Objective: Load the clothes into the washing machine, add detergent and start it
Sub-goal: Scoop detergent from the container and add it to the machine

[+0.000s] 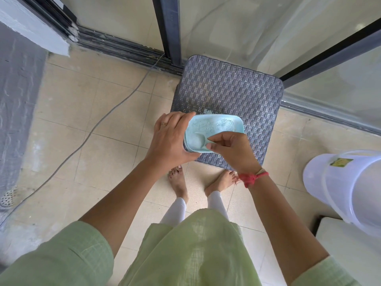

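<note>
A light blue open box [214, 125] of pale detergent powder stands at the near edge of a grey woven stool [228, 91]. My left hand [171, 139] grips the box's left side, fingers over its rim. My right hand [231, 150] pinches the handle of a small light blue scoop [201, 140] whose bowl lies in the powder at the box's near left corner. No washing machine or clothes are in view.
A white plastic bucket [346, 188] stands at the right, beside a white surface [350, 244]. Glass sliding doors with dark frames [169, 29] rise behind the stool. A grey cable [99, 124] runs across the tiled floor at the left. My bare feet are just before the stool.
</note>
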The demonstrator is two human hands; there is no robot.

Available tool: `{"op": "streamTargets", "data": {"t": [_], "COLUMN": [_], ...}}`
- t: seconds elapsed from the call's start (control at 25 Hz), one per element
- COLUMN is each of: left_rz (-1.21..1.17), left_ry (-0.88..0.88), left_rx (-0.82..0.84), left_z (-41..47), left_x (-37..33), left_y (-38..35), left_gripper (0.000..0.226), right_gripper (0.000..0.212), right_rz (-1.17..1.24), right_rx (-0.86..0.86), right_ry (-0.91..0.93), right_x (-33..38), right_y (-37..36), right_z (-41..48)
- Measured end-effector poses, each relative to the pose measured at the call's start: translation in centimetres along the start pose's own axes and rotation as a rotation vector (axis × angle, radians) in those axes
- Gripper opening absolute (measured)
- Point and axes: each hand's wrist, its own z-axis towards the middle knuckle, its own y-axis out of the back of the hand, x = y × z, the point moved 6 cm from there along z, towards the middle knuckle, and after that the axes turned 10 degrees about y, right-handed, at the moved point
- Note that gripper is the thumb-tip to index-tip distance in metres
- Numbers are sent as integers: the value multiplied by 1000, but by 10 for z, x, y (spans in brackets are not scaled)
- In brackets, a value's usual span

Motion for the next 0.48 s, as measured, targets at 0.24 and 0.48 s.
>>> {"op": "streamTargets", "data": {"t": [0.24, 0.48], "left_rz": [10, -1], "left_ry": [49, 96], "left_rx": [64, 118], "left_z": [-1, -2], "left_x": [11, 17], "left_y": [-9, -18], "left_gripper": [98, 100], "right_gripper": [14, 12], "right_rz": [93, 130], "right_rx": [-141, -253], "right_ry": [-76, -68], "right_x": [-8, -19], "right_y": [18, 27], "right_z": [-1, -14]}}
